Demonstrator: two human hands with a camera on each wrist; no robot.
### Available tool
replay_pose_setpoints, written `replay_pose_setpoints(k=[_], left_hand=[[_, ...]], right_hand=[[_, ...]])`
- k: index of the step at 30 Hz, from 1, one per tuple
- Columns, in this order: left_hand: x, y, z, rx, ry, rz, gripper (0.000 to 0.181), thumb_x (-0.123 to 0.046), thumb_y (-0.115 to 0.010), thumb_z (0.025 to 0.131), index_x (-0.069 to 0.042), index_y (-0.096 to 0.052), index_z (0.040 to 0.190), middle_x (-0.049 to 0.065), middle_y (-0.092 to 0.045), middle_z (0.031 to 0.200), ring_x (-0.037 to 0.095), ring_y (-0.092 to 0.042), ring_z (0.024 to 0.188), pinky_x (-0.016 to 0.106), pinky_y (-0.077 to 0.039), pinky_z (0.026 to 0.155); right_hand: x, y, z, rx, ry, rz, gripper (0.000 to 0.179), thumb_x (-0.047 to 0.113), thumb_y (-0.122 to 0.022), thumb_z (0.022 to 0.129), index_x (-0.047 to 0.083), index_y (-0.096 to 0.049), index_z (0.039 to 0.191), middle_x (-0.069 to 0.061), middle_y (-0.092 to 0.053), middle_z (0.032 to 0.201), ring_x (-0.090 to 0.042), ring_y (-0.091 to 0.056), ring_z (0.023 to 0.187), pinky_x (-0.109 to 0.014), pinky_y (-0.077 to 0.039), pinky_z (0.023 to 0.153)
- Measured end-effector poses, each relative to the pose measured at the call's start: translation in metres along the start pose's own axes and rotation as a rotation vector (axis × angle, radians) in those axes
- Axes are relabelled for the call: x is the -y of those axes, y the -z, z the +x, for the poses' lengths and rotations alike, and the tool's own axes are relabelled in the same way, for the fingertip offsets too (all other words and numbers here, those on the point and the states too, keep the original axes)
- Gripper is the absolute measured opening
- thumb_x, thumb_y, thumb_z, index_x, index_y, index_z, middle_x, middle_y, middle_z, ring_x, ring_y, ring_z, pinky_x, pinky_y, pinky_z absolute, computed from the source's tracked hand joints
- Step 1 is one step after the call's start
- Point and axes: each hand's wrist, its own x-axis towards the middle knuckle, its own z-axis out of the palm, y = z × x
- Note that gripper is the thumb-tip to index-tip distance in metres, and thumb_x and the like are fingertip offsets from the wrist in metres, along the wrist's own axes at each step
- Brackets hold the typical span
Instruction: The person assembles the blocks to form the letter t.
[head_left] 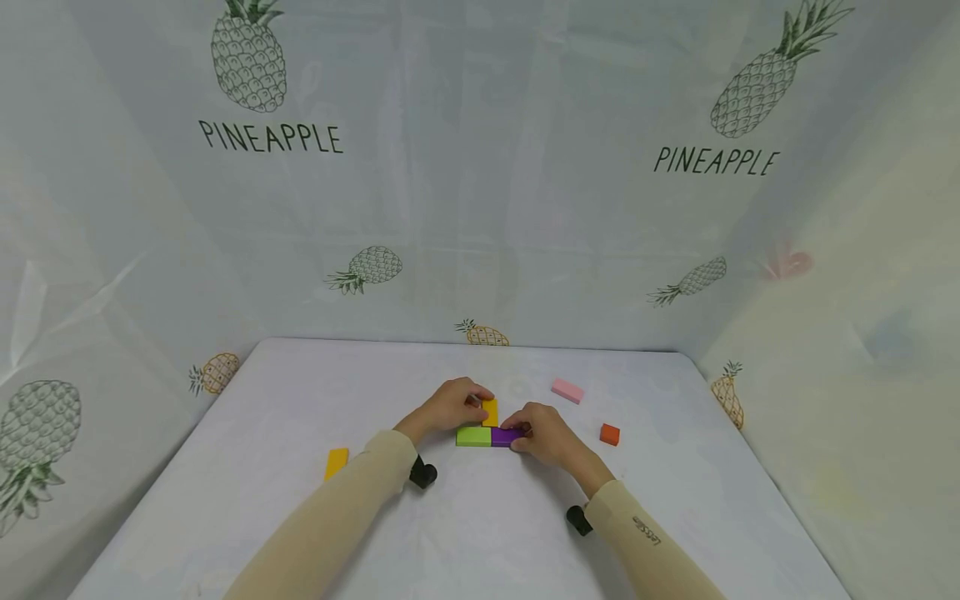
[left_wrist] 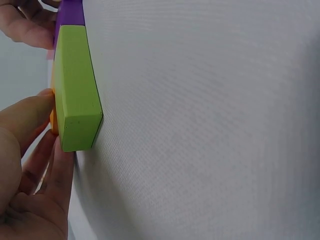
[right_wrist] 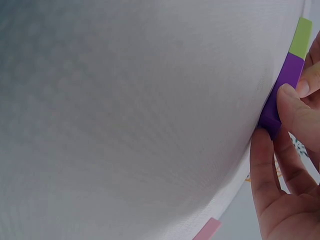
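Note:
A light green block (head_left: 473, 437) and a purple block (head_left: 503, 437) lie end to end in a row on the white table. Just behind the row, a yellow block (head_left: 491, 412) points away from me where the two meet. My left hand (head_left: 450, 406) pinches this yellow block between thumb and fingers; in the left wrist view the green block (left_wrist: 77, 85) mostly hides it. At the row's right end my right hand (head_left: 550, 435) grips the purple block, its thumb and fingers around the free end in the right wrist view (right_wrist: 287, 87).
A pink block (head_left: 567, 391) lies behind and right of my hands, and a red-orange block (head_left: 610, 434) further right. Another yellow block (head_left: 337, 462) sits on the left, partly covered by my left sleeve. A pineapple-print curtain (head_left: 480, 183) hangs around the table.

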Motion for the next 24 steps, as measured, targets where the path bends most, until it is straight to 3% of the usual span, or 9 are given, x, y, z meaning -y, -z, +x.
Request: replay_pose_setpoints(k=[24], left_hand=[[-0.0020, -0.0002, -0.0008, 0.014, -0.020, 0.030, 0.032, -0.017, -0.078, 0.099, -0.012, -0.075, 0.131, 0.004, -0.069, 0.118, 0.017, -0.065, 0.106, 0.036, -0.057, 0.099]], right_hand=[[0.0000, -0.0008, -0.0002, 0.003, 0.005, 0.005, 0.025, 0.006, -0.084, 0.091, 0.011, -0.082, 0.116, -0.001, -0.071, 0.102, -0.015, -0.059, 0.091, -0.033, -0.056, 0.085]])
